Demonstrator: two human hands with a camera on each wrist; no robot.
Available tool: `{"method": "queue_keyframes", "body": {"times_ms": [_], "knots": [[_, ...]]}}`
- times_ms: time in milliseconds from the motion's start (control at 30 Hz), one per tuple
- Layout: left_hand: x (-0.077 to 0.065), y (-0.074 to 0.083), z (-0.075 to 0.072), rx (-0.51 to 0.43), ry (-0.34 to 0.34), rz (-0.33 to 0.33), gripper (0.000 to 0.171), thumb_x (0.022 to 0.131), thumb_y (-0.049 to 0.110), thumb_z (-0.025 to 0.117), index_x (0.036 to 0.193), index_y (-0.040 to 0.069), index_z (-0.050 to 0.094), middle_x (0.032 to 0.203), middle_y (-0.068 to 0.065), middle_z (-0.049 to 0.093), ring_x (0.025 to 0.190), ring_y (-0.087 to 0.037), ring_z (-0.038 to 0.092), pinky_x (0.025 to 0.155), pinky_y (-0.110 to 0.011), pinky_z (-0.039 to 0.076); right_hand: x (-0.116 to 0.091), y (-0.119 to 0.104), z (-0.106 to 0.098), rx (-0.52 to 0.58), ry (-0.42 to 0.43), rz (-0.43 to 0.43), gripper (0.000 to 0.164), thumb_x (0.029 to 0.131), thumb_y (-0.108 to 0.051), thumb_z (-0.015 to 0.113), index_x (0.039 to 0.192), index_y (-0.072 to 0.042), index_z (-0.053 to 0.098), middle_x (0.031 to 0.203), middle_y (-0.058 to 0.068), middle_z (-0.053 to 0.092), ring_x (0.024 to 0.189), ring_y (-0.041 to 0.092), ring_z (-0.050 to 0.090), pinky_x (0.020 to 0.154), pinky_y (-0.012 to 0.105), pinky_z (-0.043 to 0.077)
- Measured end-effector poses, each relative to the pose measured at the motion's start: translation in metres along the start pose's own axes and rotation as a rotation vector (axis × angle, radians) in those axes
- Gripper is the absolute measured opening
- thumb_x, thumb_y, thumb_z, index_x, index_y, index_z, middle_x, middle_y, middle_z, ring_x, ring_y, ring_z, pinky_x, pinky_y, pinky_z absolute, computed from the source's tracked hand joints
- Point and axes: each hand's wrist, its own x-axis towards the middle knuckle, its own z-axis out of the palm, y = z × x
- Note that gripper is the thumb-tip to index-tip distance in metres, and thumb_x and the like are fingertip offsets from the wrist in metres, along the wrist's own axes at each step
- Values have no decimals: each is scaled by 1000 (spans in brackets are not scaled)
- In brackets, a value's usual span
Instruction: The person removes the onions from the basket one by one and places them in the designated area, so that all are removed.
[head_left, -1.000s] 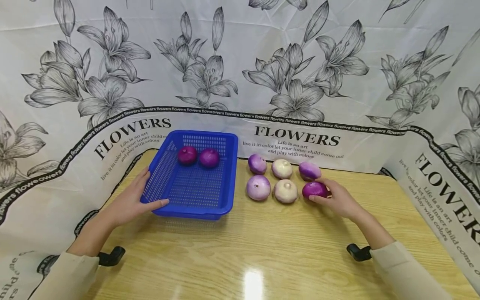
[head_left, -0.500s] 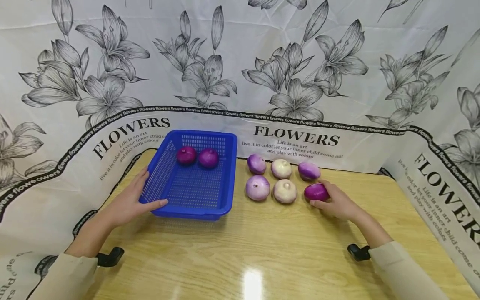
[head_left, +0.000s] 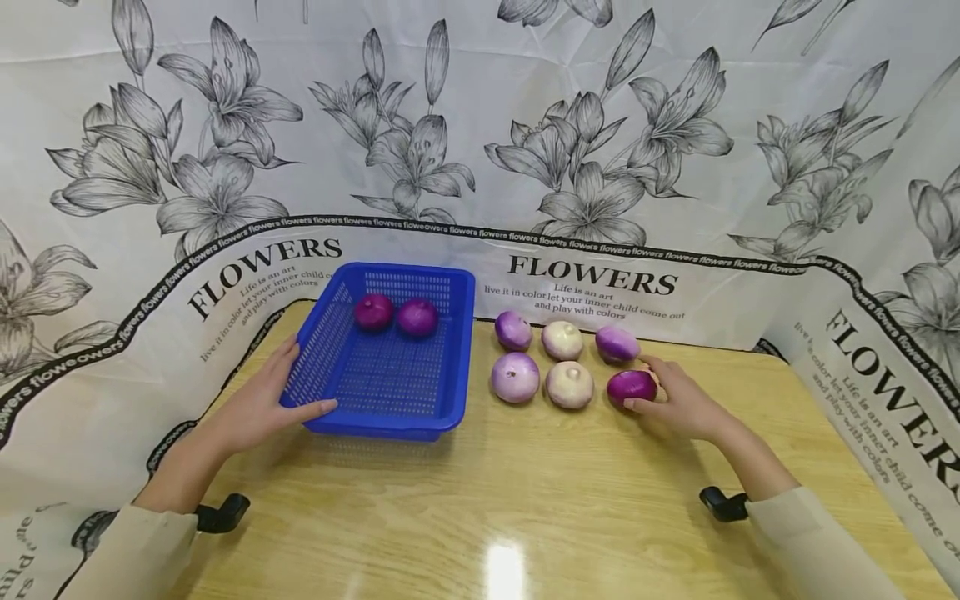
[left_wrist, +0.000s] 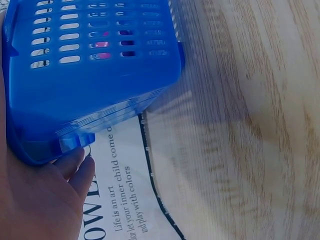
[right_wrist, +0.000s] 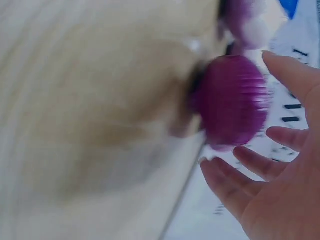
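Note:
In the head view, my left hand [head_left: 253, 407] holds the left front corner of a blue perforated plastic basket [head_left: 453, 408]. The left wrist view shows fingertips [left_wrist: 82, 172] curled beneath its rim. Two dark purple onions, one on the left [head_left: 373, 312] and one on the right [head_left: 417, 317], sit inside toward the back. My right hand [head_left: 686, 404] is around a dark purple onion [head_left: 632, 387] on the table. In the right wrist view, its thumb and fingers are spread beside that onion [right_wrist: 235, 102]; whether any fingertip touches it, I cannot tell.
Left of the right hand, pale onions [head_left: 569, 384] and lighter purple ones [head_left: 515, 377] stand in two rows. Behind that onion lies a two-tone purple onion [head_left: 617, 343]. A flower-printed cloth [head_left: 480, 192] walls the wooden table [head_left: 420, 517] at back and sides.
The dark purple onion at my right hand has shifted slightly right, away from the pale onion beside it, and the hand moved with it. My left hand and the basket stay put.

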Motion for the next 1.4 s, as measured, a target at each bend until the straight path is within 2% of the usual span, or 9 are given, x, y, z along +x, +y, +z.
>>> {"method": "queue_keyframes", "body": {"times_ms": [133,267,400,500,800,1000,1233,1400], "knots": [[1,1,0,1,-6,-2,119,89,63,69,163,0,2,170,-21,0,153,-50,10,116,-73,18,2,-20,-10,-45,27,-61,82,97,-31,72,155,10,29,142,41,40,132,58,40,109,73,32],[2,2,-2,-3,-5,-8,119,89,64,69,163,0,2,171,-21,-1,154,-49,9,116,-72,18,13,-54,-19,-24,24,-128,78,98,-27,71,156,4,31,146,35,39,132,52,45,111,69,34],[2,2,-2,2,-13,-17,120,88,64,69,163,-2,1,170,-22,-1,153,-50,9,116,-72,18,29,-87,-17,8,3,-185,75,98,-29,71,159,-7,32,149,28,40,135,44,45,113,65,35],[2,0,-2,-2,-10,-16,120,88,64,70,163,-1,2,170,-21,-1,153,-50,10,116,-73,18,44,-108,-11,17,-2,-234,76,97,-31,71,160,-11,33,152,23,40,140,41,41,115,63,34],[1,-1,0,2,-9,-15,119,88,64,70,163,-1,3,170,-21,0,153,-50,11,116,-73,19,88,-160,12,20,-31,-387,72,96,-30,72,155,-5,39,151,18,45,140,34,45,116,53,36],[3,-1,-4,18,-8,-18,120,88,66,69,163,-1,3,170,-23,1,152,-51,11,116,-73,19,126,-182,32,39,-65,-399,69,98,-27,70,155,-5,40,154,19,44,141,35,44,117,52,35],[1,-4,-2,6,-2,-16,120,88,64,70,163,0,3,171,-21,0,153,-50,11,116,-73,19,164,-202,60,25,-131,-426,67,97,-26,69,153,-1,41,147,21,49,126,34,58,104,45,50],[1,-2,0,10,-5,-13,120,88,65,69,163,0,2,171,-19,-2,153,-49,10,117,-72,18,185,-211,74,-25,-129,-437,67,96,-26,71,152,-1,44,147,21,49,134,33,52,113,44,42]]}}
